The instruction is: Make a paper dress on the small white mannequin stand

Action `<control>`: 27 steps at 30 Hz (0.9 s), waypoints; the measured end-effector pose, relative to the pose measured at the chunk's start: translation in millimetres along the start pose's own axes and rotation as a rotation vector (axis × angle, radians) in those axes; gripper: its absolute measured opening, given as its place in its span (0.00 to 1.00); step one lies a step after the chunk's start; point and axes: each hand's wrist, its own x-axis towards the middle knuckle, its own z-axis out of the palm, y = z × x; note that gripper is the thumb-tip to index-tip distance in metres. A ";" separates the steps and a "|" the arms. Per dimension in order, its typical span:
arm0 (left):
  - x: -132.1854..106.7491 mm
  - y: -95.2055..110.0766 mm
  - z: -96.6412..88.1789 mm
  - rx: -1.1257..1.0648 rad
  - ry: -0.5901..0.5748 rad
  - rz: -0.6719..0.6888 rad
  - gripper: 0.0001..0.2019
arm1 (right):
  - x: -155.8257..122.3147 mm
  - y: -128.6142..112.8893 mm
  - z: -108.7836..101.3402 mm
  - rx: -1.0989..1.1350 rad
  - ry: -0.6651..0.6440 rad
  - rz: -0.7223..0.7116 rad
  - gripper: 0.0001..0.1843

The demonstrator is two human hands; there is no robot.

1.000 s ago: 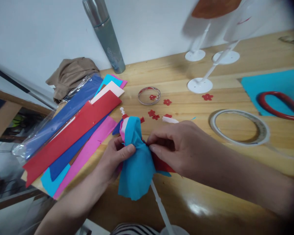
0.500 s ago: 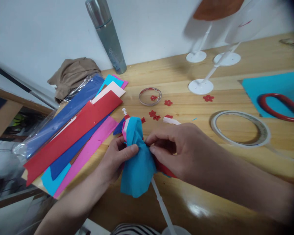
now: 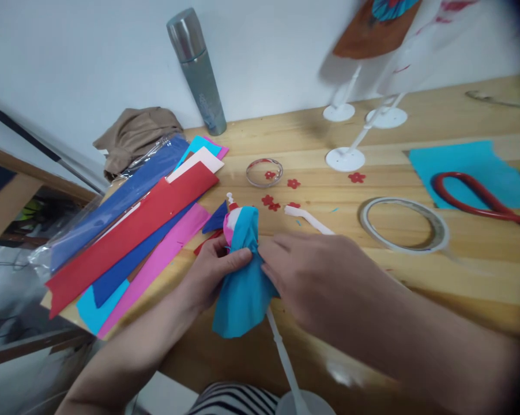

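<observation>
A small paper figure (image 3: 242,276) wrapped in light blue crepe paper, with pink and white at its top, lies on a white stand rod (image 3: 281,351) over the wooden table (image 3: 372,323). My left hand (image 3: 214,274) pinches the figure's narrow waist from the left, thumb on the blue paper. My right hand (image 3: 316,276) comes in from the right with its fingertips pressed against the same waist, closed on the paper there.
Colored paper strips (image 3: 134,225) in a clear bag lie to the left. A steel flask (image 3: 199,69) stands at the wall. Red paper flowers (image 3: 271,202), a small clear ring (image 3: 264,172), a tape roll (image 3: 404,223), red scissors (image 3: 476,196) on blue paper and white stands (image 3: 345,157) lie beyond.
The view has tilted up and shifted slightly. My right hand has rolled over the figure's waist and covers the red paper that showed under it. My left hand keeps its pinch.
</observation>
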 end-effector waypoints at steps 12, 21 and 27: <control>-0.3 1.8 2.7 0.022 0.026 0.042 0.27 | 18.9 16.6 -1.6 0.261 -0.044 0.156 0.14; -1.7 9.5 -7.9 0.110 -0.111 0.073 0.29 | 19.1 17.3 -10.8 0.423 -0.086 0.184 0.13; 2.4 9.4 -14.4 0.017 -0.145 0.060 0.24 | 14.5 19.9 -25.7 0.338 -0.171 0.188 0.16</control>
